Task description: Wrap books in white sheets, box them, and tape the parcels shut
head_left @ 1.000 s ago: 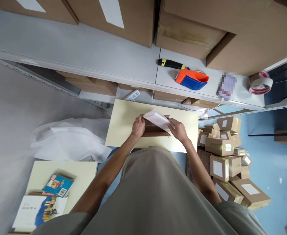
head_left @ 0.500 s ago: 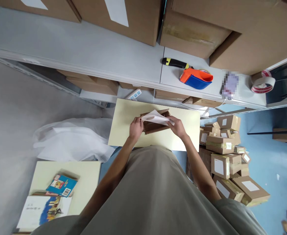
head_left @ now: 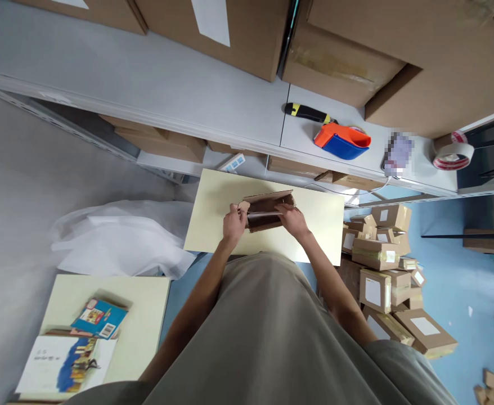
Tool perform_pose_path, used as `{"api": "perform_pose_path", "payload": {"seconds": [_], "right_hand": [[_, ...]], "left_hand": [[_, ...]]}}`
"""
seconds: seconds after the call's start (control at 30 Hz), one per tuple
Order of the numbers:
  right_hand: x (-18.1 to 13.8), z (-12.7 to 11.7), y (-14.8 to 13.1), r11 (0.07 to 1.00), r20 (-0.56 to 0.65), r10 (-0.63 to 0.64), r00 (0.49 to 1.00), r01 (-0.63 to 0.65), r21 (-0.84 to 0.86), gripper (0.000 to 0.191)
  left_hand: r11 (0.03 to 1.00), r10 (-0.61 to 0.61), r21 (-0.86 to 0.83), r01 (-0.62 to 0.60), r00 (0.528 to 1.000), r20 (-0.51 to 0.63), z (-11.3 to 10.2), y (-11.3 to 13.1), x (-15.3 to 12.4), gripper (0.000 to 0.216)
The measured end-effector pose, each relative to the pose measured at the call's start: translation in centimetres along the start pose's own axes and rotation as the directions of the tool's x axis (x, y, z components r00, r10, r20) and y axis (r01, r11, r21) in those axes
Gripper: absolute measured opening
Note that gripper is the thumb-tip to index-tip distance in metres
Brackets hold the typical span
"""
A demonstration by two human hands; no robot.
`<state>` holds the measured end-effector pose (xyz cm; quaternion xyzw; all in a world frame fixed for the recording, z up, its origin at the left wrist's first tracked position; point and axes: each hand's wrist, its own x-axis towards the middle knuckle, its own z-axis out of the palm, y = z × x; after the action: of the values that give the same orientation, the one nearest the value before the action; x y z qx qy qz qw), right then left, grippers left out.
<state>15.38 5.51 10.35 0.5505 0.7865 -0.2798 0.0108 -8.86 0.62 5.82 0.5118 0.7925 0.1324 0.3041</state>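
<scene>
A small open cardboard box (head_left: 270, 199) sits on the pale yellow table in front of me. A thin white sheet (head_left: 264, 214) is now inside it, seen as a narrow strip between the walls. My left hand (head_left: 234, 223) grips the box's left end, fingers closed by a raised flap. At the right end, my right hand (head_left: 293, 221) reaches over the rim with fingers bent on the sheet's right end. Its fingertips are partly hidden inside the box.
Behind the table (head_left: 213, 197) runs a grey shelf (head_left: 196, 90) bearing large cartons, a black-and-yellow cutter (head_left: 308, 112), an orange-and-blue tape dispenser (head_left: 342, 140) and tape rolls (head_left: 453, 154). Parcels (head_left: 376, 254) are piled at right. White sheeting (head_left: 124, 242) and books (head_left: 99, 318) lie left.
The white sheet has gone down from above the opening into the box. My right hand has moved slightly left and inward. The left hand stays at the left end.
</scene>
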Motion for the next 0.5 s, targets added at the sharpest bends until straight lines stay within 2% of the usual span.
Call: {"api": "perform_pose_path", "payload": {"seconds": [0.1, 0.17, 0.23, 0.33, 0.5], "right_hand": [[-0.2, 0.3, 2.0, 0.989, -0.221, 0.136, 0.966, -0.12, 0.085, 0.042], [-0.5, 0.8, 4.0, 0.961, -0.295, 0.259, 0.92, -0.214, 0.176, 0.047], [-0.8, 1.6, 5.8, 0.911, -0.235, 0.34, 0.911, -0.256, 0.323, 0.054], [-1.7, 3.2, 7.3, 0.812, -0.085, 0.358, 0.93, -0.265, 0.52, 0.053], [-5.2, 6.3, 6.7, 0.714, -0.047, 0.371, 0.927, -0.252, 0.653, 0.052]], "left_hand": [[0.994, 0.024, 0.109, -0.023, 1.0, -0.006, -0.1, 0.6, -0.1, 0.025], [0.983, 0.041, 0.183, -0.035, 0.999, -0.032, -0.1, 1.1, -0.2, 0.025], [0.97, 0.077, 0.234, -0.061, 0.995, -0.062, -0.2, 1.7, -0.1, 0.023], [0.963, 0.113, 0.25, -0.097, 0.992, -0.051, -0.3, 2.4, 0.1, 0.022], [0.968, 0.123, 0.224, -0.117, 0.992, -0.016, 0.0, 3.7, 0.1, 0.023]]}}
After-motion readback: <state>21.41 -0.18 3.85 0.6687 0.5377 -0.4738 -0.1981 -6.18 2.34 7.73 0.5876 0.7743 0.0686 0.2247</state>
